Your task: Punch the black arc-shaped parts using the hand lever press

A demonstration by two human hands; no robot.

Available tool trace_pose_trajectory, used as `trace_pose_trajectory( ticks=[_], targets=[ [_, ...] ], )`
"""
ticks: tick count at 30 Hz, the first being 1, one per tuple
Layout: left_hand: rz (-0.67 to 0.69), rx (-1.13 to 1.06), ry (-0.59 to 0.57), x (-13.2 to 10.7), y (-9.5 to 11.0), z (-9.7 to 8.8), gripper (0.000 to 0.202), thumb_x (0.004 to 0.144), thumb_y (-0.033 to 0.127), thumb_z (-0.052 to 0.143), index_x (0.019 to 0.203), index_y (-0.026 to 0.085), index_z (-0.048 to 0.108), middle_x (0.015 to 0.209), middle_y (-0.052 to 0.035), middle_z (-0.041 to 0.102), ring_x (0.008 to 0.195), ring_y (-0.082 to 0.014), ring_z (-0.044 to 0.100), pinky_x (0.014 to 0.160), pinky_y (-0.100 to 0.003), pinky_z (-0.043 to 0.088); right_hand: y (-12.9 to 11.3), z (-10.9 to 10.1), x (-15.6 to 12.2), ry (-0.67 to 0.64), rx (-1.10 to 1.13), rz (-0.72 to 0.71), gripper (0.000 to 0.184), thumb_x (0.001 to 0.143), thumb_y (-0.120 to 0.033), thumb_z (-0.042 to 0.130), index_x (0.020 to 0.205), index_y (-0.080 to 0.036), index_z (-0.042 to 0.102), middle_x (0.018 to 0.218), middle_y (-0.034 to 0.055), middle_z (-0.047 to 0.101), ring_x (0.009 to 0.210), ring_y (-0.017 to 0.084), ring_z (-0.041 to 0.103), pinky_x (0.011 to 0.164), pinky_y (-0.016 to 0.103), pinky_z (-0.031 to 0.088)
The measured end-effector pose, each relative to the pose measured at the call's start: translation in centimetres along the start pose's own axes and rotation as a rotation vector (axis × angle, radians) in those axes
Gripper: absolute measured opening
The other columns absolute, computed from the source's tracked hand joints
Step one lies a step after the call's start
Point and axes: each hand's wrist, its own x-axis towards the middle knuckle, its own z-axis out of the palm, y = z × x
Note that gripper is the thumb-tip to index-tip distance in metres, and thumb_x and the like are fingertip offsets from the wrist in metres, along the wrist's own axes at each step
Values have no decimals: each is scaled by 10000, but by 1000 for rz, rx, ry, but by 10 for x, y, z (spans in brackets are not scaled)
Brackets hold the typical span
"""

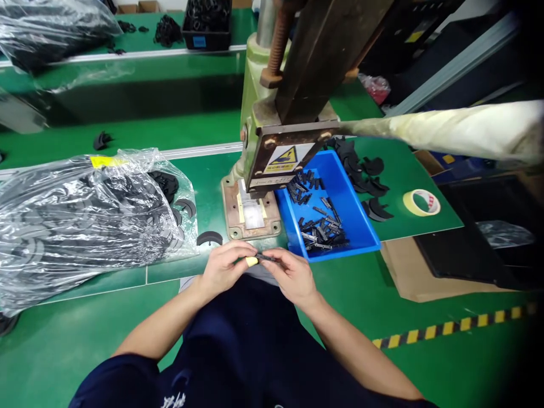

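Between both hands is a small narrow black part (266,258), pinched at its two ends in front of the press. My left hand (227,266) grips its left end, with a yellow covering on one fingertip. On the other end, my right hand (293,276) has its fingers closed. Just beyond the hands stands the green hand press (250,124), its metal base plate (232,218) bearing light strips. A blue bin (357,226) right of the press holds several similar black parts (325,232). Near my left hand lies a curved black piece (209,238).
A large clear plastic bag (85,221) of black curved pieces covers the table's left side. Right of the bin are loose curved pieces (376,209) and a tape roll (421,202). The press's wrapped lever (446,127) reaches right. A black crate (207,39) stands behind.
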Motion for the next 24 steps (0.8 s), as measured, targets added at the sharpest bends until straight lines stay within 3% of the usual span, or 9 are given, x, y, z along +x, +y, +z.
trace_pose_trajectory(
  ticks=[7, 12, 15, 19, 22, 24],
  targets=[
    [7, -15, 13, 1, -6, -3, 173, 873, 86, 669, 1024, 169, 687, 978, -80, 724, 899, -145, 711, 793, -270, 595, -2, 3, 4, 7, 28, -7, 122, 811, -324, 695, 915, -272, 732, 900, 19, 771, 834, 166, 710, 804, 317, 566],
    [28, -24, 8, 4, -10, -5, 146, 891, 91, 639, 1004, 169, 689, 984, -86, 717, 907, -151, 704, 798, -278, 594, 2, 5, 7, -1, 166, 109, 146, 772, -329, 747, 907, -274, 738, 906, 17, 750, 854, 162, 673, 837, 324, 529],
    [45, -18, 21, 3, -9, -3, 130, 902, 99, 623, 985, 173, 690, 979, -83, 705, 892, -148, 697, 778, -272, 594, 4, 14, 10, -28, 337, 209, 206, 751, -380, 771, 906, -259, 710, 859, 5, 703, 761, 132, 622, 736, 293, 514],
    [73, -13, -12, 2, -1, -5, 110, 881, 118, 660, 968, 176, 693, 961, -71, 684, 866, -144, 682, 770, -270, 584, 0, 24, 15, -141, 642, 330, 302, 779, -502, 719, 905, -244, 624, 819, -14, 618, 692, 101, 561, 639, 263, 486],
    [44, -24, -11, 5, 4, -16, 148, 875, 123, 671, 1012, 178, 689, 954, -67, 672, 872, -145, 673, 777, -275, 577, -6, 23, 18, -286, 812, 421, 296, 810, -482, 698, 882, -223, 575, 862, -5, 619, 718, 91, 585, 626, 240, 479],
    [36, -8, -29, 11, 6, -26, 215, 890, 133, 656, 1098, 186, 680, 1034, -93, 679, 953, -169, 672, 827, -308, 574, -8, 19, 19, -407, 885, 484, 320, 791, -453, 732, 906, -208, 562, 784, -11, 628, 644, 83, 587, 573, 220, 453]
  ],
)
